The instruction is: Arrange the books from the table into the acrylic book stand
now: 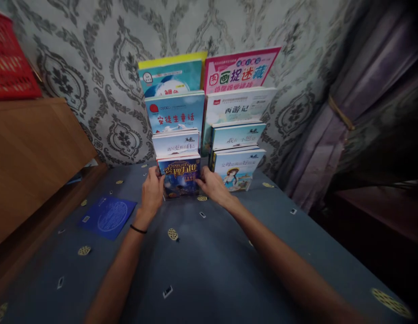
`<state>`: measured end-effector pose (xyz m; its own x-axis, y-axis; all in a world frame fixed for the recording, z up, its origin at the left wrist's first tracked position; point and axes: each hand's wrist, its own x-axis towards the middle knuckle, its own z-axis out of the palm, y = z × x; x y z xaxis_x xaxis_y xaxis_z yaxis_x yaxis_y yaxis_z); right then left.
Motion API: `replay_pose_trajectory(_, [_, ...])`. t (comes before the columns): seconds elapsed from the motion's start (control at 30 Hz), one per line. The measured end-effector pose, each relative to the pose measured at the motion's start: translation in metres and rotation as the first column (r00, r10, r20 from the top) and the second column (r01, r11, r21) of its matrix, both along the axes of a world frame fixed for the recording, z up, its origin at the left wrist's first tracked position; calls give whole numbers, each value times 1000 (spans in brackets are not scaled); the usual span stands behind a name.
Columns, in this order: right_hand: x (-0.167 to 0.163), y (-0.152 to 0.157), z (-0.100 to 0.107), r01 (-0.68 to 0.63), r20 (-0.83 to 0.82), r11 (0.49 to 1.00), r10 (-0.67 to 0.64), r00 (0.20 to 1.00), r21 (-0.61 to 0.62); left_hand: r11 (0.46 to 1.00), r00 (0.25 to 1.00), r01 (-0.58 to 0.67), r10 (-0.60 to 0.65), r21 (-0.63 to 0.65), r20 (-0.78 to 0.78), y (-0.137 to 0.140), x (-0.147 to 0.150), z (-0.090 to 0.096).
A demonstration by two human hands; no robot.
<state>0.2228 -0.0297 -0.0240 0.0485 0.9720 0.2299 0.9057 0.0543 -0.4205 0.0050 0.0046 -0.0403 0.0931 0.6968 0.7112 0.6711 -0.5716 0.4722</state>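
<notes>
A dark blue book (182,177) with gold lettering stands upright at the front of the left row of books. My left hand (152,191) grips its left edge, fingers curled behind the cover. At its right edge my right hand (214,184) has the thumb in front, also closed on it. Close behind stands a pale blue book (177,144), then a blue book with red lettering (177,112) and a teal book (173,78). Beside my right hand, a light blue book with a girl in a hat (238,168) fronts the right row.
A flat blue booklet (109,216) lies on the grey-blue patterned cloth (202,270). A wooden cabinet (36,153) bearing a red basket (13,58) stands at left. Patterned wallpaper (124,81) rises behind the books, and a tied curtain (327,130) hangs at right.
</notes>
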Motion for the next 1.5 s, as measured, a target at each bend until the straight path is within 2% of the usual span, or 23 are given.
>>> replay_pose_trajectory(0.17, [-7, -7, 8, 83, 121, 990, -69, 990, -110, 1000, 997, -12, 12, 0, -73, 0, 1, -1])
replay_pose_trajectory(0.3, [-11, -8, 8, 81, 184, 989, -57, 981, -126, 1000, 993, -20, 18, -18, -118, 1, 1, -1])
replay_pose_trajectory(0.8, [-13, -6, 1, 94, 152, 989, -76, 985, -117, 999, 976, -45, 43, -8, -216, 9, -5, 6])
replay_pose_trajectory(1.03, [-10, -3, -3, 51, 121, 996, -41, 992, -79, 1000, 982, -11, 15, 21, -189, 13, -9, 5])
replay_pose_trajectory(1.27, [-8, 0, -4, 54, 127, 994, -42, 991, -91, 1000, 987, -10, 12, 16, -160, 11, -7, 5])
replay_pose_trajectory(1.5, [-8, -2, -1, 58, 139, 992, -42, 989, -112, 998, 982, -58, 55, -7, -183, 10, -5, 6])
